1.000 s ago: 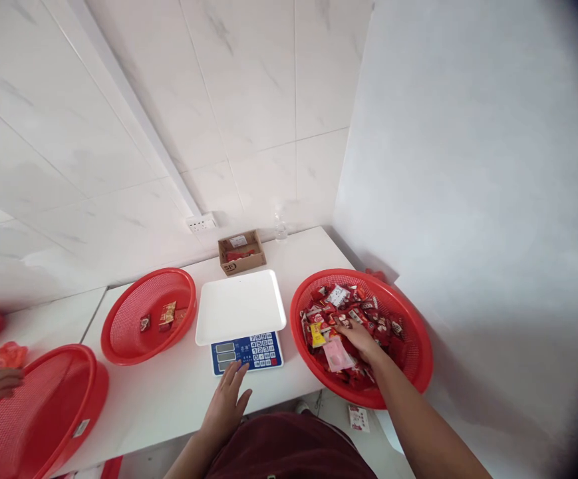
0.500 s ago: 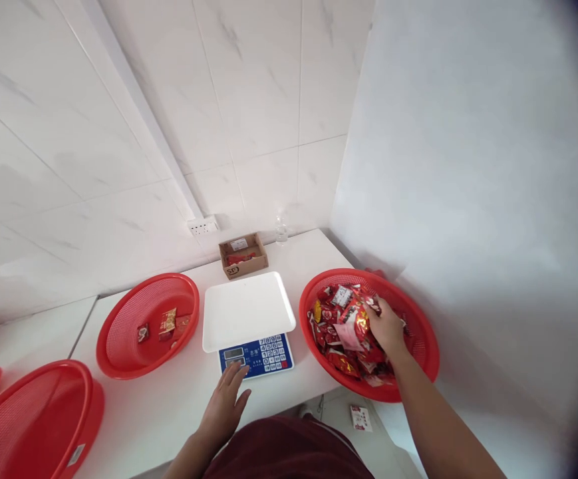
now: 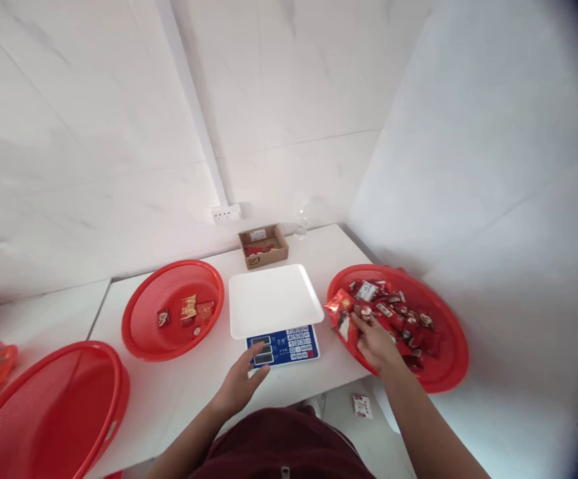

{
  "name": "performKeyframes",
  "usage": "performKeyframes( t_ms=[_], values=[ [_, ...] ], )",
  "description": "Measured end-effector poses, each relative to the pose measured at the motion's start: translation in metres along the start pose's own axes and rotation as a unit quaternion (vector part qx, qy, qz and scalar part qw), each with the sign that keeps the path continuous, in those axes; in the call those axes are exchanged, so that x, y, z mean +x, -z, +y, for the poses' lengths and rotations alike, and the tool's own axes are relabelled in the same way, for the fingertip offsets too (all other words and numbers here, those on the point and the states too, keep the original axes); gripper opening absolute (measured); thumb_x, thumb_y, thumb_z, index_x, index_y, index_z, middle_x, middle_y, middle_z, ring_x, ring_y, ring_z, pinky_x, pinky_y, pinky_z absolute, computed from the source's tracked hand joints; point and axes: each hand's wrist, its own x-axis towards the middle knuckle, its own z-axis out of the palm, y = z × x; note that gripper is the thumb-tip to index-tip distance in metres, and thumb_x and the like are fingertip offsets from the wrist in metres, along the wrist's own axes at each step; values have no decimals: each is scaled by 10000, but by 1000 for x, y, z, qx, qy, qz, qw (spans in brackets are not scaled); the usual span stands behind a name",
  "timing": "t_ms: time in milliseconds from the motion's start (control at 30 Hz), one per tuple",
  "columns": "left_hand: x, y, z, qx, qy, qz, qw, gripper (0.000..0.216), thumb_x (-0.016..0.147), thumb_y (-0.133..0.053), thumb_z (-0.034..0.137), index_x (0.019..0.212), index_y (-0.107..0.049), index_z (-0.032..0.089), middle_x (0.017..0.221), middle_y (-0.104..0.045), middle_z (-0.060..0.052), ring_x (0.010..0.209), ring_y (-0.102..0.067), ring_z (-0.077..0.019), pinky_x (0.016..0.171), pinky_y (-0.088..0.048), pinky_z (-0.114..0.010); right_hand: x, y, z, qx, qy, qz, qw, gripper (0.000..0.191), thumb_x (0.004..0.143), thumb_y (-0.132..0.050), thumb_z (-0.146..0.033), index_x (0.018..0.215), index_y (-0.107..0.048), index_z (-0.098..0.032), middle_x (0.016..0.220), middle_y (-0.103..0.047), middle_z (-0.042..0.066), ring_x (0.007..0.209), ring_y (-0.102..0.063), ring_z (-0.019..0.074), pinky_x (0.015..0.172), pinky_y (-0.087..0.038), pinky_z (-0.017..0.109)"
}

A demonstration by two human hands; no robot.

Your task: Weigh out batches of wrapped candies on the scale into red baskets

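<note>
My right hand (image 3: 376,340) is closed on a shiny red snack packet (image 3: 343,318), held over the left side of a red basket (image 3: 451,369). Several small red wrapped packets (image 3: 408,319) fill that basket. Fingers apart, my left hand (image 3: 241,386) hovers by the front of a digital scale (image 3: 286,347) with a blue keypad panel, holding nothing. The scale's white tray (image 3: 273,299) is bare. To its left, another red basket (image 3: 136,313) contains a few small packets (image 3: 189,307).
Behind the scale stands a small cardboard box (image 3: 271,256) with red packets inside, beside a clear bottle (image 3: 301,223). A large red basket (image 3: 84,412) occupies the near left. On the wall is a socket strip (image 3: 226,213). A small printed box (image 3: 362,406) lies below the table.
My right hand has lifted the red packet from the pile and brought it toward the basket's left rim. My left hand stays near the scale. The view has shifted, moving things rightward.
</note>
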Motion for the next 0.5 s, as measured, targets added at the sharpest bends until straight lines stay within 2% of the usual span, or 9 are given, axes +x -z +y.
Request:
performKeyframes(
  t_ms=[100, 133, 200, 300, 400, 500],
  values=[
    [7, -1, 27, -226, 70, -21, 971, 660, 791, -571, 564, 1350, -398, 259, 1409, -440, -128, 1294, -400, -278, 1007, -372, -442, -44, -56, 16, 5, -89, -143, 986, 397, 539, -818, -383, 845, -606, -242, 850, -686, -1, 813, -654, 191, 754, -546, 343],
    [9, 0, 33, -281, 87, -38, 955, 661, 794, -563, 575, 1358, -372, 287, 1430, -412, -116, 1299, -389, -277, 974, -396, -447, -57, -71, 19, -21, -100, -188, 977, 386, 578, -797, -400, 873, -615, -230, 872, -694, 15, 832, -656, 203, 768, -540, 355],
    [12, 2, 38, -354, 97, -89, 926, 610, 798, -568, 569, 1320, -400, 302, 1388, -456, -108, 1241, -454, -279, 895, -448, -431, -76, -97, 26, -95, -83, -246, 961, 387, 644, -748, -427, 941, -627, -211, 921, -703, 45, 876, -653, 231, 798, -523, 378],
    [12, 4, 34, -400, 94, -133, 902, 550, 734, -715, 418, 1209, -487, 262, 1220, -590, -91, 1041, -606, -239, 820, -482, -351, -89, -119, 34, -212, -19, -242, 947, 383, 699, -671, -452, 984, -625, -200, 953, -706, 64, 898, -646, 254, 818, -501, 388],
    [9, 3, 23, -432, 106, -99, 890, 614, 622, -811, 226, 1154, -506, 236, 1071, -657, -65, 892, -664, -203, 797, -496, -318, -90, -127, 43, -282, 10, -229, 932, 353, 737, -602, -463, 969, -607, -198, 946, -703, 70, 884, -645, 249, 808, -496, 373],
    [9, 6, 14, -454, 130, -67, 879, 625, 581, -816, 155, 1124, -510, 208, 961, -687, -62, 824, -681, -209, 784, -512, -327, -90, -131, 50, -295, -8, -243, 924, 370, 734, -601, -490, 966, -586, -202, 941, -695, 66, 863, -642, 238, 748, -505, 349]
  ],
)
